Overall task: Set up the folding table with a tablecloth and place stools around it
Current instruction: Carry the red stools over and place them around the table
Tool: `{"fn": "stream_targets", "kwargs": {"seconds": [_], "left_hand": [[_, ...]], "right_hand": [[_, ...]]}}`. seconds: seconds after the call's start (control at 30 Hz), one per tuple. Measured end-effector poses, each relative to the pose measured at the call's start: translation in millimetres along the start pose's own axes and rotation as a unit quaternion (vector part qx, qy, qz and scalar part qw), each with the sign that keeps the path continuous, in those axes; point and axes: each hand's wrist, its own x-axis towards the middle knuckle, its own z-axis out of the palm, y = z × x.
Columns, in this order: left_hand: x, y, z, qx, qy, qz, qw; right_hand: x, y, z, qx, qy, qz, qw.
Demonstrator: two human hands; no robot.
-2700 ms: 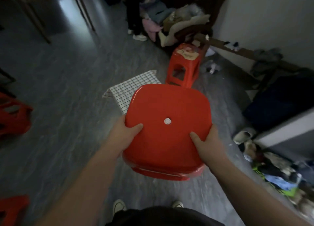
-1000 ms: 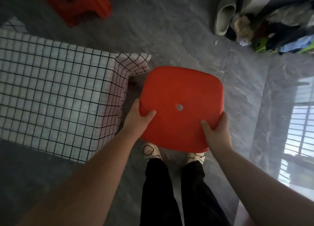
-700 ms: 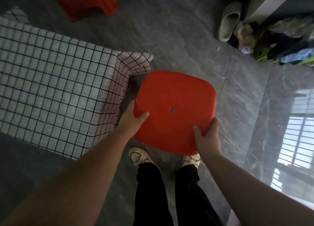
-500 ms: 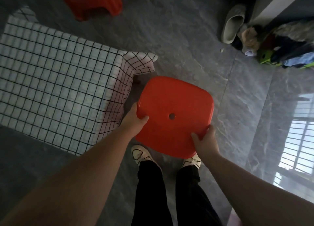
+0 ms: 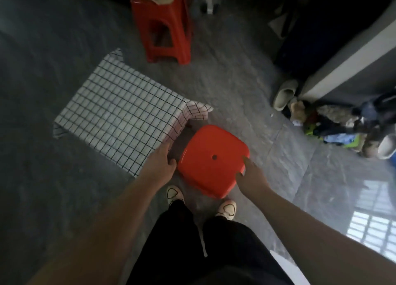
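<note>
A low folding table covered by a white cloth with a black grid (image 5: pixel 120 113) stands on the grey floor. A red plastic stool (image 5: pixel 211 156) with a small hole in its square seat stands on the floor at the table's near right corner, just in front of my shoes. My left hand (image 5: pixel 161 163) lies beside the seat's left edge with relaxed fingers, its thumb at the rim. My right hand (image 5: pixel 250 175) rests straight fingertips on the seat's right edge. A second red stool (image 5: pixel 165 25) stands beyond the table's far side.
A grey slipper (image 5: pixel 284 94) and a pile of clothes and toys (image 5: pixel 334 124) lie on the floor to the right, by a grey furniture edge (image 5: pixel 342 70). More clutter sits at the top. Bare grey floor lies left of the table.
The stool came down from in front of my legs to the floor beside the table corner. Both hands loosened their grip on the seat. My head rose, showing the far stool.
</note>
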Motion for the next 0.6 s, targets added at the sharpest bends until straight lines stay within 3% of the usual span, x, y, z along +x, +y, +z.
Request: {"fn": "stream_targets", "kwargs": {"seconds": [0.17, 0.37, 0.5, 0.6], "left_hand": [[-100, -7, -51, 0.062, 0.1, -0.018, 0.993], [-192, -37, -84, 0.026, 0.21, -0.066, 0.975], [-240, -65, -98, 0.016, 0.265, -0.11, 0.958], [-274, -97, -105, 0.025, 0.278, -0.134, 0.951]], "right_hand": [[-74, -73, -34, -0.082, 0.013, -0.155, 0.984], [-133, -139, -34, -0.216, 0.017, -0.377, 0.9], [-169, -179, -22, -0.242, 0.03, -0.458, 0.855], [-202, -202, 2, -0.252, 0.037, -0.474, 0.843]]}}
